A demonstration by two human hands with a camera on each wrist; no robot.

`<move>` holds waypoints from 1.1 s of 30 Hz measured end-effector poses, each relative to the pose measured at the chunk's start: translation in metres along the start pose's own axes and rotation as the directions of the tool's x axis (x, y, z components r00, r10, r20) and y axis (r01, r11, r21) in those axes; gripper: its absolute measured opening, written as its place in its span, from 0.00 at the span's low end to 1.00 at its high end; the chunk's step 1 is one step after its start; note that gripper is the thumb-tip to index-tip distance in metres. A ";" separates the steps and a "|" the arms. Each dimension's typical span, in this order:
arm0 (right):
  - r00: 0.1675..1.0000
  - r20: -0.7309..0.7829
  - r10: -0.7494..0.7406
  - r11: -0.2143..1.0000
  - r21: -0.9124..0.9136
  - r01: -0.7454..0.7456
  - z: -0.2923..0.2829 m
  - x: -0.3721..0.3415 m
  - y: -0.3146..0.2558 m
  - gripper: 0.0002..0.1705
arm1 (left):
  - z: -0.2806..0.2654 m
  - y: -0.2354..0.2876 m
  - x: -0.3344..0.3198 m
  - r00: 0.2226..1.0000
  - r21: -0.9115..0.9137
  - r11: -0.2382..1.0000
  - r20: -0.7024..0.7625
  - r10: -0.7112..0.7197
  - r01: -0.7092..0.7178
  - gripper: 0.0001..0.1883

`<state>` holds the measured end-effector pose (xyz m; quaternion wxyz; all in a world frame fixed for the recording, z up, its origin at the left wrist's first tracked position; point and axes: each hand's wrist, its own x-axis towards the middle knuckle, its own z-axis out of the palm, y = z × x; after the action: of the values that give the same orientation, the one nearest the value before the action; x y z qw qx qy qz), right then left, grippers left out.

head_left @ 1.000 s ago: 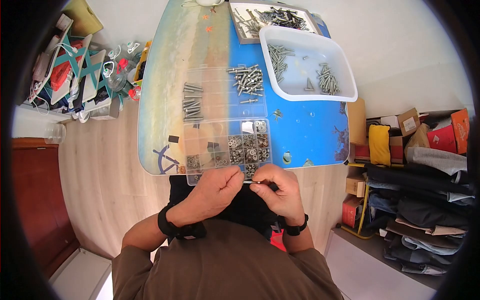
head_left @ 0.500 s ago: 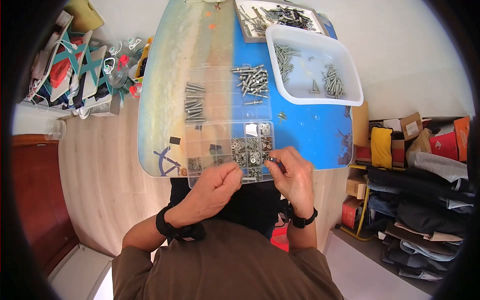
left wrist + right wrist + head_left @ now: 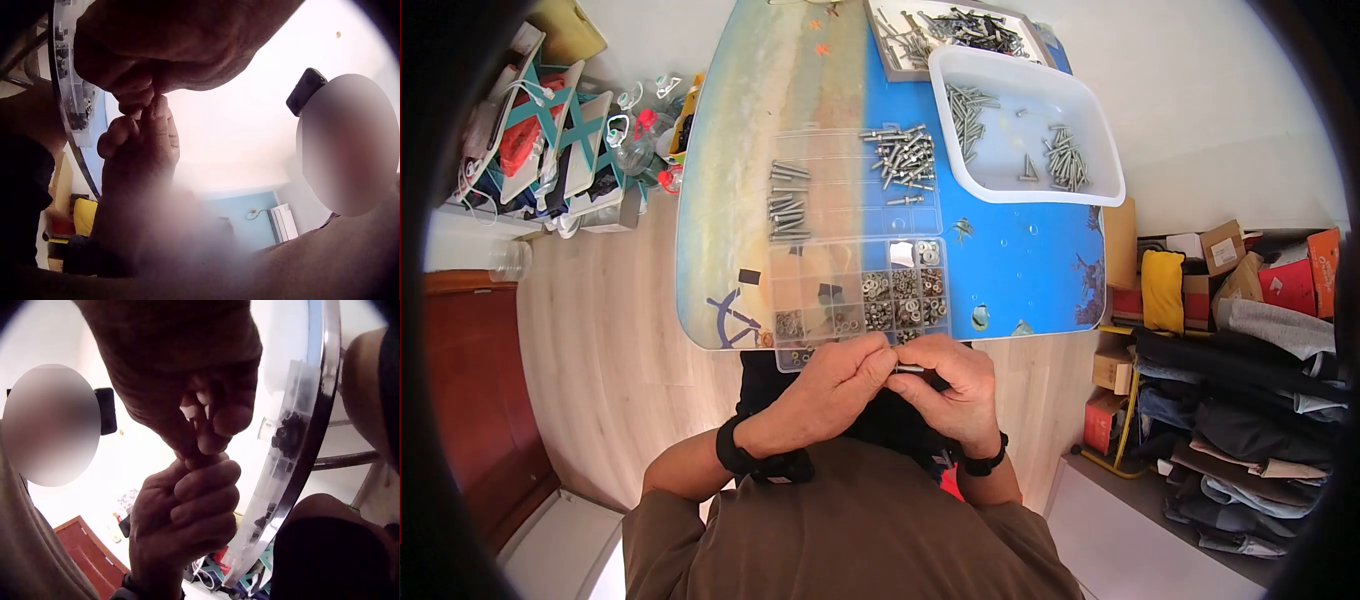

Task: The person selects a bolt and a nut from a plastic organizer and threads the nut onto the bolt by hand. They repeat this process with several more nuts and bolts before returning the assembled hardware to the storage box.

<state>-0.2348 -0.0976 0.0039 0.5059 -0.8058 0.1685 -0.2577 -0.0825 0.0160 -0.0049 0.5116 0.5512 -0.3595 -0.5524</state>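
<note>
At the near edge of the compartment box (image 3: pixel 805 262), both hands meet fingertip to fingertip. The left hand (image 3: pixel 830 388) has its fingers curled round one end of a small metal bolt (image 3: pixel 909 368). Thumb and index finger of the right hand (image 3: pixel 952 392) pinch at the bolt's other end; whether a nut is there is hidden. In the left wrist view the right hand (image 3: pixel 140 150) touches the left hand (image 3: pixel 169 44). The right wrist view has the left hand (image 3: pixel 187 512) below the right hand (image 3: pixel 187 369), fingertips together.
Bolts lie in rows and a heap on the box's clear lid (image 3: pixel 840 215). Behind stand a white tub (image 3: pixel 1030 198) with bolts and a shallow tray (image 3: pixel 892 62) of dark screws. Nuts and washers (image 3: pixel 907 311) fill several compartments. A clothes rack is at the right.
The right hand moved out over the right side of the box, then came back to the left hand and the bolt. The left hand stayed nearly in place.
</note>
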 end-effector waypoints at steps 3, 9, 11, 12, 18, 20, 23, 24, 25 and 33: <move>0.996 -0.002 0.085 0.995 0.046 -0.085 0.002 -0.008 -0.004 0.13 | 0.001 -0.004 -0.006 1.000 0.064 0.998 0.004 0.013 -0.014 0.17; 0.984 -0.071 0.165 0.982 0.106 -0.157 -0.017 -0.017 -0.002 0.12 | -0.006 0.007 -0.022 0.997 0.048 0.999 -0.075 0.005 -0.001 0.17; 0.972 -0.163 0.170 0.978 -0.095 -0.187 -0.024 -0.007 0.001 0.11 | -0.012 0.006 -0.024 0.989 0.044 0.999 -0.146 0.009 -0.003 0.16; 0.966 -0.185 0.183 0.963 -0.164 -0.214 -0.026 -0.001 0.004 0.11 | -0.017 0.005 -0.025 0.976 0.038 0.999 -0.220 0.010 -0.002 0.15; 0.978 -0.162 0.131 0.926 -0.333 -0.179 -0.031 0.040 0.028 0.12 | -0.051 0.005 -0.025 0.942 0.042 0.998 -0.329 0.065 -0.055 0.11; 0.982 -0.148 0.117 0.919 -0.359 -0.164 -0.032 0.050 0.036 0.12 | -0.060 0.009 -0.021 0.929 0.050 0.997 -0.362 0.076 -0.062 0.10; 0.989 -0.121 0.089 0.882 -0.452 -0.135 -0.032 0.059 0.043 0.13 | -0.077 0.013 -0.013 0.907 0.254 0.965 -0.387 0.165 -0.067 0.09; 0.989 -0.119 0.090 0.879 -0.457 -0.135 -0.032 0.061 0.043 0.13 | -0.081 0.016 -0.009 0.889 0.334 0.939 -0.402 0.221 -0.083 0.08; 0.989 -0.116 0.090 0.877 -0.462 -0.134 -0.032 0.063 0.044 0.13 | -0.086 0.019 -0.004 0.889 0.329 0.941 -0.404 0.217 -0.080 0.08; 0.973 -0.083 0.217 0.862 -0.452 -0.231 -0.035 0.070 0.037 0.15 | -0.120 0.040 0.033 0.851 0.581 0.812 -0.396 0.346 -0.060 0.04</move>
<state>-0.1989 -0.1770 -0.0001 0.3254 -0.8733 0.3243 -0.1622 0.0455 -0.0046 0.0090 0.4631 0.7510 -0.4212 -0.2101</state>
